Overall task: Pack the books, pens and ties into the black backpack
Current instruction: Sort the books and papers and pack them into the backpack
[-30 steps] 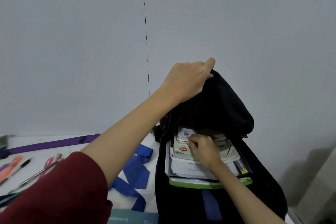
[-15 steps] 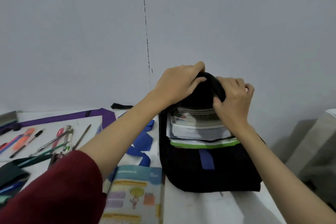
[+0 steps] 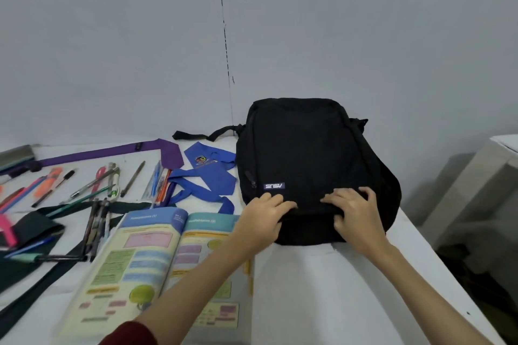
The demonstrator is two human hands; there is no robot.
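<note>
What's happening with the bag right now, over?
Left hand, right hand both pressing black backpack. Flap down. Open book, pens, blue tie unpacked.

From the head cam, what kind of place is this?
Probably a home or school study spot: white table against a bare wall, with an open textbook, scattered pens, and a black backpack.
</note>
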